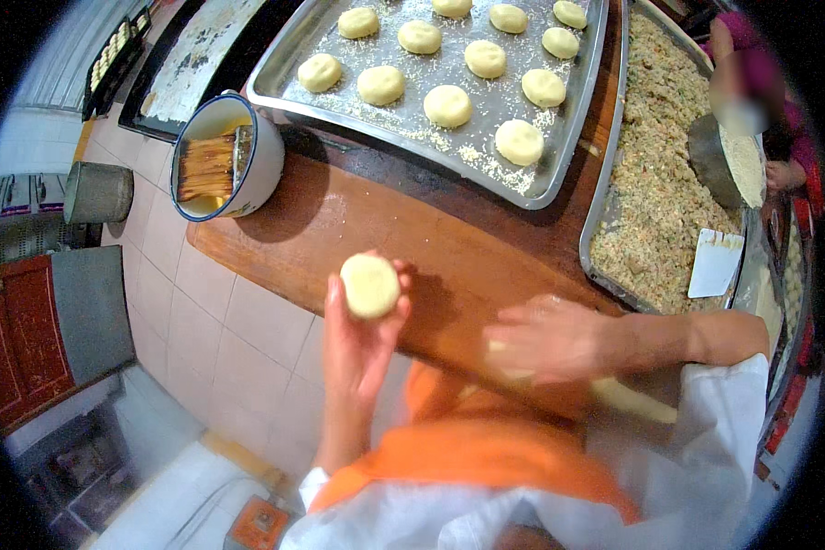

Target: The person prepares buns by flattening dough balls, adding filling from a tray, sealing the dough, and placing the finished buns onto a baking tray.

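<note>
Pale yellow and smooth, a flat dough round (370, 286) sits raised in the left hand (357, 341), the fingers wrapped around its sides, probably so that its broad face is left unmarked. The right hand (552, 339) is down at the near edge of the brown wooden bench (412, 215), near a pale dough strip (634, 401); it is blurred, so I can't tell whether its fingers are apart or together. Beyond, a shallow silver metal tray (561, 137) carries similar rounds, spaced likely against sticking. To the left stands a blue-rimmed white enamel pot (266, 170) with a wide brown wooden brush (206, 170) in it, handy for the left side. On the right, a white rectangular scraper (716, 263) rests on a crumbly beige mixture (655, 202). From here I can read no label or lettering.
</note>
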